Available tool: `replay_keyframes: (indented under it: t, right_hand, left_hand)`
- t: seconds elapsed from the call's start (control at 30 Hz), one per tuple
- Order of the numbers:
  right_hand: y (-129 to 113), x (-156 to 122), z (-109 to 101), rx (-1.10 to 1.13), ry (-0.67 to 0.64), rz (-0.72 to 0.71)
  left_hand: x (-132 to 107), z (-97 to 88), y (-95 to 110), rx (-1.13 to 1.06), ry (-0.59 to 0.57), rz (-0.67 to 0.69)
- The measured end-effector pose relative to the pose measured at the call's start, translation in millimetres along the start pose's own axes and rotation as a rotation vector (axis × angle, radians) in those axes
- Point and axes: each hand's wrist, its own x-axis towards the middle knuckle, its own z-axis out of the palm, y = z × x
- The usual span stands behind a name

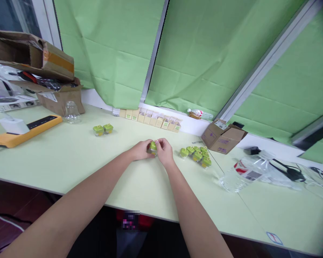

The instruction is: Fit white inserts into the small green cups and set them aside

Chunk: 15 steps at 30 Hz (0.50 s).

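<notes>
Both my hands meet over the middle of the pale green table. My left hand and my right hand are closed around one small green-capped bottle held between their fingers. A cluster of several similar green-capped bottles lies just right of my right hand. Two more green-capped bottles stand apart to the left. A row of small tan cartons lines the back edge by the wall.
An open cardboard box sits at back right. Clear plastic bags and a black cable lie at right. At left are a yellow power strip, a glass jar and stacked cardboard boxes.
</notes>
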Motion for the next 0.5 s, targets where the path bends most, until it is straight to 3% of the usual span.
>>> replay_keyframes:
  t: [0.3, 0.5]
  right_hand:
    - [-2, -1, -4, -0.074, 0.01, -0.023]
    - [8, -4, 0, -0.128, -0.091, -0.039]
  left_hand:
    - [1, -0.4, -1, 0.064, -0.015, -0.015]
    - [0, 0.3, 3, -0.025, -0.042, -0.034]
